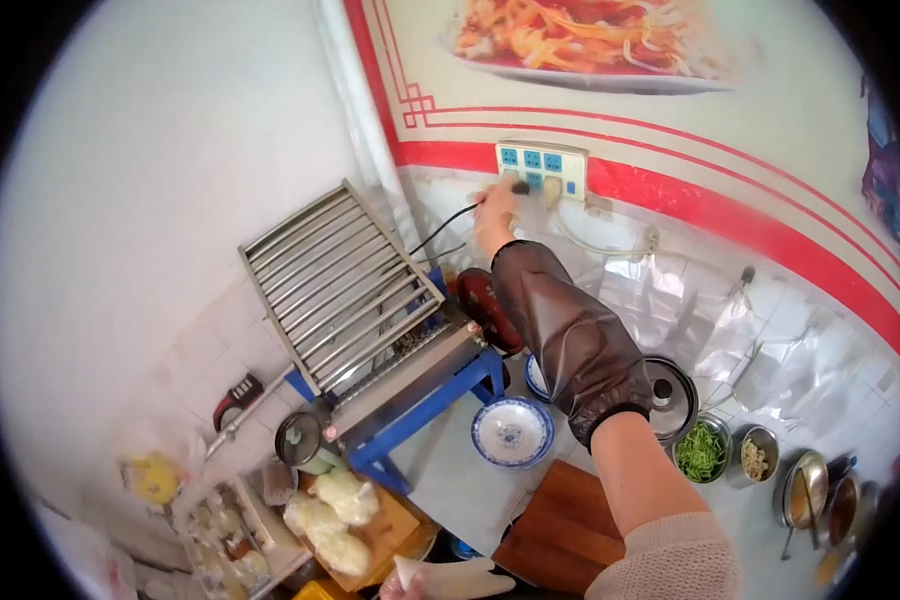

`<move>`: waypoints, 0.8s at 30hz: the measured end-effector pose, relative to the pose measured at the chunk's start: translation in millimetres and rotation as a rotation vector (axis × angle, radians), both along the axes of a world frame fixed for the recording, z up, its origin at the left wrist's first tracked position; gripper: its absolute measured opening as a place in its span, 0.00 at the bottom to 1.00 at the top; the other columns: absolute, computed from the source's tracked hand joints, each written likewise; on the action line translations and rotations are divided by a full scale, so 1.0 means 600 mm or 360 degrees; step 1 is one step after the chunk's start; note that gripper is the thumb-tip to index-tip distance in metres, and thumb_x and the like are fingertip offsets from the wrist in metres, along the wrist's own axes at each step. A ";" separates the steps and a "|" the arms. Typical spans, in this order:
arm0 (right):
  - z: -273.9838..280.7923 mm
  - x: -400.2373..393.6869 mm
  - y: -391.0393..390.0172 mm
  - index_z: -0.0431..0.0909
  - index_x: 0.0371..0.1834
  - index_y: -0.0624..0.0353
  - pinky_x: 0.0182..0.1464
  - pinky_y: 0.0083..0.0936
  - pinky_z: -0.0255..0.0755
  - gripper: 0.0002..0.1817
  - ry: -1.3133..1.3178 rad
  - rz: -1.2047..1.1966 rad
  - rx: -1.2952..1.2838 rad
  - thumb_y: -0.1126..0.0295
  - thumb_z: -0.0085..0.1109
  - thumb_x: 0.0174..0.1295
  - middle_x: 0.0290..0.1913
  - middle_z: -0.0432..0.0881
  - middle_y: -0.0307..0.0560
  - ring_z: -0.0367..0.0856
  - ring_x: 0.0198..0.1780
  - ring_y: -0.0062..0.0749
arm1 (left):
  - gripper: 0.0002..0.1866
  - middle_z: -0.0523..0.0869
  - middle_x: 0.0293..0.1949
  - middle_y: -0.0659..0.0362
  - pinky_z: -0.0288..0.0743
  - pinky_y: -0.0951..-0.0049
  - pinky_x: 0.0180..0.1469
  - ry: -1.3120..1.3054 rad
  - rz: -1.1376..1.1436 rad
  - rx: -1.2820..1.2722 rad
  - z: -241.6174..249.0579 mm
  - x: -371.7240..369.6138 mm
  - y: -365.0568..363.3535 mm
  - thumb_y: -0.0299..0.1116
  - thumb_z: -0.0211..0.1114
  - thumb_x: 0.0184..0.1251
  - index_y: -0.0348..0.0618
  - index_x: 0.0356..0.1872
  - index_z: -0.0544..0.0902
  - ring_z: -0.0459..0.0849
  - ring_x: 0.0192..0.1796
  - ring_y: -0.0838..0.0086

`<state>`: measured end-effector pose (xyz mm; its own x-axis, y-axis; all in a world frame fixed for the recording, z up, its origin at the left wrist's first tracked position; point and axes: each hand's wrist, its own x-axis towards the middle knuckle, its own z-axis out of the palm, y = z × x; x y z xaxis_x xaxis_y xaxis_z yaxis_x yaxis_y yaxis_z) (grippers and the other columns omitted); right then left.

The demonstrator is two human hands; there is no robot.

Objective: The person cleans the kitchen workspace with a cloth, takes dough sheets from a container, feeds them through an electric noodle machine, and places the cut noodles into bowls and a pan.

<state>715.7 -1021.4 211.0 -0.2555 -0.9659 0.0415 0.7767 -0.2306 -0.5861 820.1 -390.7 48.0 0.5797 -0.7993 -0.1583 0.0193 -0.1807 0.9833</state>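
My right hand (497, 212), at the end of an arm in a shiny brown sleeve cover (560, 325), reaches up to the wall. Its fingers are closed around a black plug (520, 187) at the lower row of a white power strip (571, 165) with blue sockets. A black cord (444, 228) runs from that hand down toward a metal rack of rollers (335, 280) on a blue frame. At the bottom edge, my left hand (402, 588) is partly cut off. Its fingers close on a pale, elongated thing (460, 580) whose kind I cannot make out.
Below my right arm are a blue-and-white bowl (511, 432), a brown wooden board (565, 520) and a lidded pot (676, 405). Chopped greens (701, 452) and several metal containers line the right. Wrapped dough-like lumps (342, 530) lie at lower left. Plastic bags (730, 335) hang on the wall.
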 end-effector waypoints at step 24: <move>0.068 -0.041 -0.067 0.81 0.33 0.63 0.46 0.41 0.76 0.25 0.2915 -0.1002 0.0084 0.48 0.54 0.61 0.35 0.83 0.56 0.83 0.42 0.47 | 0.22 0.82 0.36 0.60 0.74 0.73 0.32 -0.0195 -0.0375 -0.0058 0.000 0.139 -0.107 0.41 0.58 0.70 0.40 0.61 0.72 0.80 0.33 0.73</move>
<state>691.3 -1061.4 251.5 -0.1993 -0.7763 0.5980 -0.8660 -0.1461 -0.4782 903.2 -454.8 47.7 0.3899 -0.9184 -0.0670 -0.1384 -0.1304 0.9818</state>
